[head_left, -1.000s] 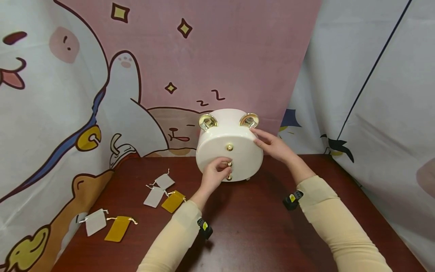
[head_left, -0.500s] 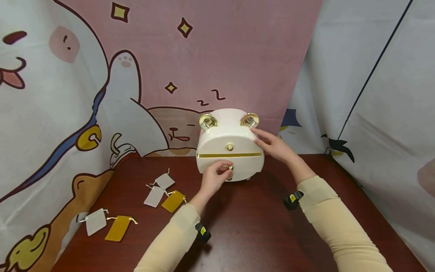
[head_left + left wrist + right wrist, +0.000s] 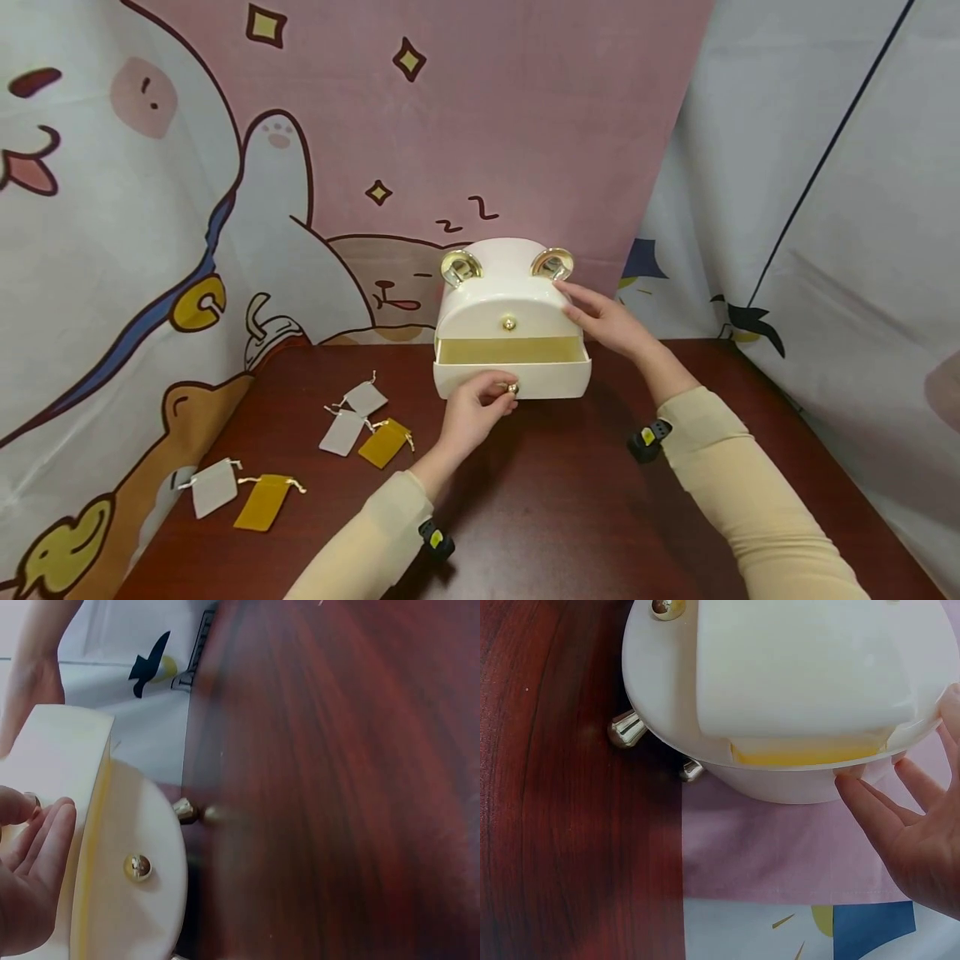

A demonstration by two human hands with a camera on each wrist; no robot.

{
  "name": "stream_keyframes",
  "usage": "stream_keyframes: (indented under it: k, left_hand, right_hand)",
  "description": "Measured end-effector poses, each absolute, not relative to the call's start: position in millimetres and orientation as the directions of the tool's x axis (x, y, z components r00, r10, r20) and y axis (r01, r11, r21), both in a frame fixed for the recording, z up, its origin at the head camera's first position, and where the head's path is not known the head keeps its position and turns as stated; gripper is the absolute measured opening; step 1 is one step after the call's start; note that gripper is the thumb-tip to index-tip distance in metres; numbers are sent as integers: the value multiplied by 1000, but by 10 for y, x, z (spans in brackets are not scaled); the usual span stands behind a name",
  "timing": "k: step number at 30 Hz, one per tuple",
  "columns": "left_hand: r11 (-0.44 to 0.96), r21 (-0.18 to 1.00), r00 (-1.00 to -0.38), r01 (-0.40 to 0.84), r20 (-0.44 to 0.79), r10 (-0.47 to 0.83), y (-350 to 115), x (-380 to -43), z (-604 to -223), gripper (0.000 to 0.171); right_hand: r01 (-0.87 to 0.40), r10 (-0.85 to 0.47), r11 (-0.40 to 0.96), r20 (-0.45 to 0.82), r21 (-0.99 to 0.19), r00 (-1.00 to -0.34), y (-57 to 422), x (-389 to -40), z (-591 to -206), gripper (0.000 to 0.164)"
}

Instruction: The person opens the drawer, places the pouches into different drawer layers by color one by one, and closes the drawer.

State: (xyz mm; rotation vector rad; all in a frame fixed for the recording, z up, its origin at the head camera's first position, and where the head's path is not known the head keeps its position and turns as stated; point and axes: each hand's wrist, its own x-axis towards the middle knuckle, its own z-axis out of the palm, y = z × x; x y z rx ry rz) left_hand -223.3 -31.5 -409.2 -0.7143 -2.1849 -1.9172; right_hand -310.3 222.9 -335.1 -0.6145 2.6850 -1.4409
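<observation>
A white rounded mini drawer cabinet (image 3: 480, 308) with two gold-rimmed ears on top stands at the back of the table. Its middle drawer (image 3: 551, 382) is pulled out, showing a yellowish inside. My left hand (image 3: 471, 410) pinches that drawer's gold knob (image 3: 513, 388) between thumb and fingers. Above it, the top drawer's knob (image 3: 509, 323) is untouched. My right hand (image 3: 611, 323) rests its fingertips on the cabinet's upper right edge, fingers spread. A lower gold knob (image 3: 138, 868) shows in the left wrist view, beneath the drawer.
On the left of the dark red table (image 3: 555, 508) lie several drawstring pouches, among them a grey pouch (image 3: 214, 487) and a mustard pouch (image 3: 262, 502). A cartoon-print cloth (image 3: 525, 125) hangs close behind the cabinet. Short gold feet (image 3: 627, 729) support it.
The middle drawer has slid from closed out toward me, drawn by my left hand on its knob. My right hand has stayed at the cabinet's edge.
</observation>
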Motion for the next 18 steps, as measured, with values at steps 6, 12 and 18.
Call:
stream_keyframes:
  k: [6,12,18]
  left_hand:
    - [75,889,-872,451,421,251,-312,-2090,-4096,20]
    - [78,879,-862,470,439,252,-327,-1958,-4112,20]
    - [81,880,-863,468,434,259,-342,-1833,-4125,20]
  right_hand:
    - [-320,-368,491,140,-810,-919,2170,-2962,-3213,54]
    - [-334,-372,492,153,-804,-915,2164,-2963,-3214,54]
    - [-326,-370,479,149,-815,-917,2193,-3029,-3279,55]
